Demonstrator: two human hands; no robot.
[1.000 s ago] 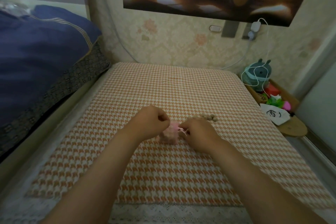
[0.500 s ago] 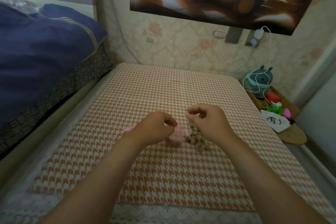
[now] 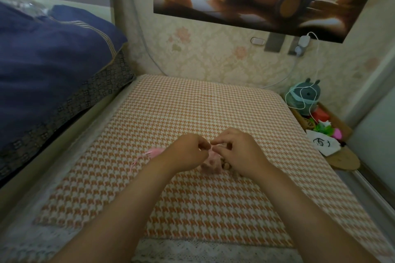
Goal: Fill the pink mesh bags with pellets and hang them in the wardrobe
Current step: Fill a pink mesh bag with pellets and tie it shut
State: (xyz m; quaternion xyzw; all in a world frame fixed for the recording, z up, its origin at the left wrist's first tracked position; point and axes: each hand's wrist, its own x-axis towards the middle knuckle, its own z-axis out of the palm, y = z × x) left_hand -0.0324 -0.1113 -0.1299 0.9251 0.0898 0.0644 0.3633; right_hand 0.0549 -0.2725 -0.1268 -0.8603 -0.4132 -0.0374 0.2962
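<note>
A small pink mesh bag [image 3: 210, 163] stands on the houndstooth cloth [image 3: 192, 113] between my two hands. My left hand [image 3: 188, 152] pinches its top from the left. My right hand [image 3: 240, 153] meets it from the right, thumb and forefinger pinched at the bag's mouth; whatever is between those fingertips is hidden. Brown pellets [image 3: 226, 165] lie just right of the bag, mostly covered by my right hand. A second pink bag with a loose drawstring [image 3: 149, 153] lies flat on the cloth behind my left wrist.
A navy quilt [image 3: 53, 60] is piled on the bed at the left. A wooden side shelf [image 3: 342, 156] at the right holds a teal toy [image 3: 303, 96], a white cable and colourful small items. The wallpapered wall with a poster stands behind.
My right hand moved left from above the pellets to the bag's mouth and now covers most of the pellets. My left hand stays on the bag.
</note>
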